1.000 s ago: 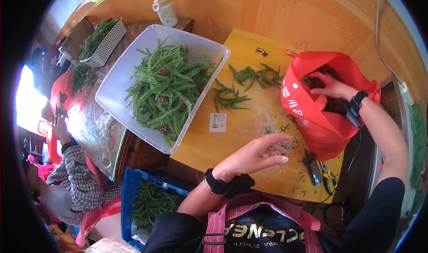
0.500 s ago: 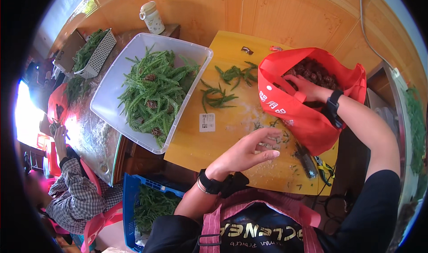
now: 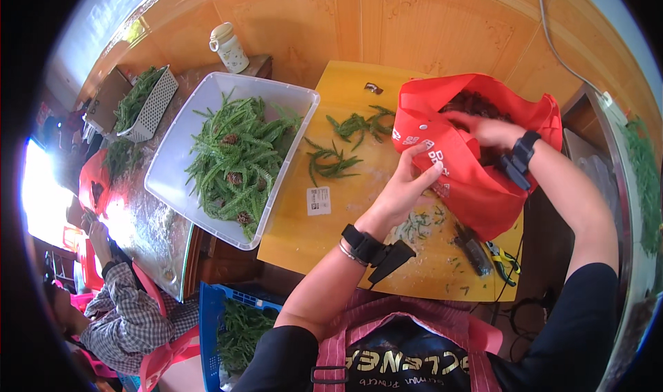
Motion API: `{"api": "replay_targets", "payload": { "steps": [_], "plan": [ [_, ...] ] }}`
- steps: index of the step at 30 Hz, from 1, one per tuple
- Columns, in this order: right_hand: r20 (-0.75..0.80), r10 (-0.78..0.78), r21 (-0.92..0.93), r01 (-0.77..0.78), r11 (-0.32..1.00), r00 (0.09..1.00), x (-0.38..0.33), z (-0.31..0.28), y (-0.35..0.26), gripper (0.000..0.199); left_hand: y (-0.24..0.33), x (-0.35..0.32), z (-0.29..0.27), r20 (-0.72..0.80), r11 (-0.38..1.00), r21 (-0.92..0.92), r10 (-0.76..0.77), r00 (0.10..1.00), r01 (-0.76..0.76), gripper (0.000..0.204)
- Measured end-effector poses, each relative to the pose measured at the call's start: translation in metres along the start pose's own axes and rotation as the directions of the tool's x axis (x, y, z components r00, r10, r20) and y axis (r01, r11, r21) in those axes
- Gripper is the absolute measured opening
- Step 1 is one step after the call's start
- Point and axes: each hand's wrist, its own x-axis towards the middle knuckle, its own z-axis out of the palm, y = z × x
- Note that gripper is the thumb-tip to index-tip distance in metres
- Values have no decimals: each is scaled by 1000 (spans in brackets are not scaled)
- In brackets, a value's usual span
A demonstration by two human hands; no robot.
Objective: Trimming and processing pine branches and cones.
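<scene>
A red fabric bag (image 3: 464, 178) stands on the yellow board (image 3: 318, 236) with dark cones inside. My right hand (image 3: 487, 128) reaches into its mouth among the cones; whether it grips one is hidden. My left hand (image 3: 407, 185) presses against the bag's left side, fingers spread on the cloth. Loose green conifer sprigs (image 3: 345, 143) lie on the board just left of the bag. A large white tub (image 3: 173, 178) full of green sprigs and a few cones sits further left.
Pliers with yellow-green handles (image 3: 503, 261) and a dark tool (image 3: 472, 245) lie on the board near its front right corner. A blue crate of greens (image 3: 238, 330) stands below. A white jar (image 3: 229, 46), a mesh basket of greens (image 3: 148, 102) and another person (image 3: 117, 309) are at left.
My left hand moved from the scraps on the board up to the side of the red bag. My right hand stays inside the bag.
</scene>
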Motion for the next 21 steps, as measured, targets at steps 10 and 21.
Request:
{"api": "replay_targets", "payload": {
  "steps": [10,21],
  "plan": [
    [-224,86,-520,-194,832,971,-50,-38,25,82,5,45,6,-11,998,-37,-44,999,43,51],
    [-213,-14,-585,-116,802,977,-20,2,16,89,4,27,5,-69,996,-89,16,997,-22,51]
  ]
}}
